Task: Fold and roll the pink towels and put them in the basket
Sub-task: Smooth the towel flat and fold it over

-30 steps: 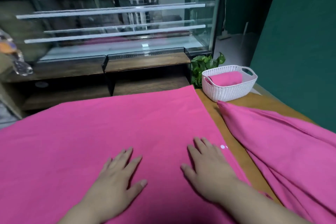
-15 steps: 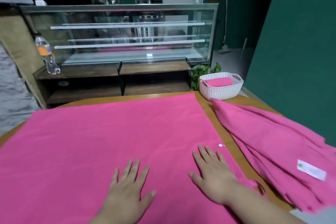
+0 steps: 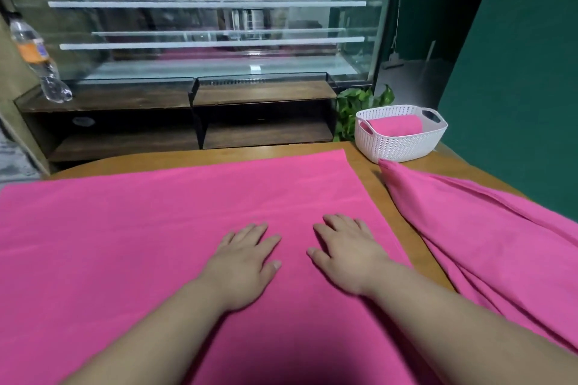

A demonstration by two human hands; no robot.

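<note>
A large pink towel (image 3: 140,228) lies spread flat over the wooden table (image 3: 362,162). My left hand (image 3: 244,262) and my right hand (image 3: 347,250) rest palm down on it, side by side near its right half, fingers straight. A second pink towel (image 3: 488,228) lies crumpled along the table's right side. At the far right corner stands a white woven basket (image 3: 403,144) with one rolled pink towel (image 3: 395,126) inside.
Beyond the table stands a glass display case (image 3: 206,25) on a dark wooden shelf unit (image 3: 262,116). A plastic bottle (image 3: 36,59) stands on the shelf at the left. A green plant (image 3: 353,106) sits behind the basket. A green wall (image 3: 516,72) runs along the right.
Both hands have slid forward over the flat towel, away from me, with more of my forearms in view. The camera has shifted; the towels and basket stay where they were.
</note>
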